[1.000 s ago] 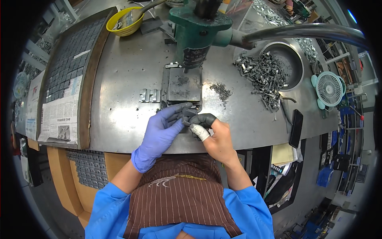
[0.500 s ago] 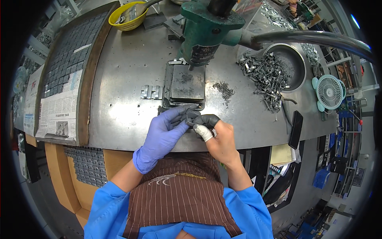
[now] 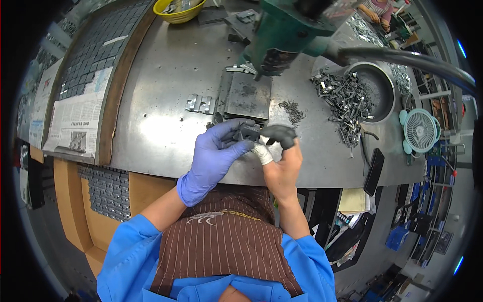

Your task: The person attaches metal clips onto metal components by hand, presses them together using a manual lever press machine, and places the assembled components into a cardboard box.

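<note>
My left hand (image 3: pixel 214 153), in a purple glove, pinches a small dark grey metal part (image 3: pixel 248 132) between thumb and fingers, just in front of the press. Close to the part's right side is my right hand (image 3: pixel 282 161), with black covers on its fingers and a white one on its thumb. Its fingers are bent and slightly blurred, with a gap between them and the thumb; whether a fingertip touches the part I cannot tell. Beyond my hands a flat metal block (image 3: pixel 249 98) sits under the green press head (image 3: pixel 282 43).
Silvery pieces (image 3: pixel 200 104) lie left of the block, dark shavings (image 3: pixel 292 111) to its right. A heap of metal parts (image 3: pixel 347 100) spills from a round pan (image 3: pixel 386 95). At left stands a wooden-edged tray (image 3: pixel 116 110). Pliers (image 3: pixel 366 146) and a phone (image 3: pixel 374 168) lie right.
My right fingers have loosened and drawn slightly away from the part, which shows more in my left hand. The whole view has shifted a little.
</note>
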The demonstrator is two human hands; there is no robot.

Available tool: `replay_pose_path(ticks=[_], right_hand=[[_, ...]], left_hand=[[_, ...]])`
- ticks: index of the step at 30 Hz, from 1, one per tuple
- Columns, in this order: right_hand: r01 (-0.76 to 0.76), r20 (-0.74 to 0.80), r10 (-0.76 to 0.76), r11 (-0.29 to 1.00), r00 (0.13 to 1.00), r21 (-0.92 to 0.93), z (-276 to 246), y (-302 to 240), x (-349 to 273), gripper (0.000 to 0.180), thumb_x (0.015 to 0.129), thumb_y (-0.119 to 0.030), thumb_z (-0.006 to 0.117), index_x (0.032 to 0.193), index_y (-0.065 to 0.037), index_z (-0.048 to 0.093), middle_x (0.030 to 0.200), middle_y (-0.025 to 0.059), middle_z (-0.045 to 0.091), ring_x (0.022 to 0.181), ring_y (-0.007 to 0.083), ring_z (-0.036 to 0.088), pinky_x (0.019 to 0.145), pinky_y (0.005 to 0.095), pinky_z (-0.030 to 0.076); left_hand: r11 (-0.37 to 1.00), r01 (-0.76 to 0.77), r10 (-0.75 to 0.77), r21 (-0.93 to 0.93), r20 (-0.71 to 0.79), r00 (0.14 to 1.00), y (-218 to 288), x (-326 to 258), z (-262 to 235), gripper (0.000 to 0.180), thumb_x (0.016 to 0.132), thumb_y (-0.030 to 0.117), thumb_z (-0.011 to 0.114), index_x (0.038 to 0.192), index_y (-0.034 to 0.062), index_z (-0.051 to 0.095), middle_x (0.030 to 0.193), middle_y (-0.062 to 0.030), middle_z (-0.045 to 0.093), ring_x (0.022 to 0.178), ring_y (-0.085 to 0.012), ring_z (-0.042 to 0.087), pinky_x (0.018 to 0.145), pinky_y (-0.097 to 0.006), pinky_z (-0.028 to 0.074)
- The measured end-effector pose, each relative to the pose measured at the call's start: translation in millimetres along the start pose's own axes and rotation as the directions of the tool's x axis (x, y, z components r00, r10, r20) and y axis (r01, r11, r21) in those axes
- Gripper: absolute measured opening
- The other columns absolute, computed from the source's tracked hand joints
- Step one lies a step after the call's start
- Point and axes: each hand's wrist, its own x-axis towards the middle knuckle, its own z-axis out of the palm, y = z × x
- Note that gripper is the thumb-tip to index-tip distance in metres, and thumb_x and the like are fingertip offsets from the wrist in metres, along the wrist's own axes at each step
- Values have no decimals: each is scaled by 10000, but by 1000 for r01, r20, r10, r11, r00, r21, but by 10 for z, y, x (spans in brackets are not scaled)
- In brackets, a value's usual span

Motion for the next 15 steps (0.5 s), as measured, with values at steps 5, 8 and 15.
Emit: replay_pose_path(ticks=[5, 8, 15], right_hand=[[-238, 36, 243, 891, 969, 387, 166, 33, -69, 215, 731, 18, 647, 923, -9, 554, 953, 101, 580, 868, 186, 568, 738, 279, 474], [-110, 53, 99, 959, 994, 261, 174, 83, -97, 225, 719, 44, 645, 910, -3, 535, 899, 83, 580, 835, 169, 557, 717, 281, 470], [-168, -55, 202, 913, 978, 371, 338, 160, -180, 240, 705, 67, 654, 890, 5, 515, 863, 90, 579, 782, 148, 558, 699, 266, 467]], left_hand=[[995, -69, 68, -68, -20, 998, -82, -28, -57, 395, 765, -50, 612, 1144, -53, 502, 988, -110, 609, 849, -130, 596, 703, -220, 518], [1000, -31, 31, 4, -12, 999, -46, -39, -80, 362, 769, -44, 612, 1119, -57, 521, 952, -106, 615, 815, -125, 598, 682, -216, 522], [998, -52, 53, 21, -40, 998, -149, 12, -103, 311, 780, 15, 619, 1075, -63, 559, 950, -99, 627, 832, -116, 587, 743, -229, 485]])
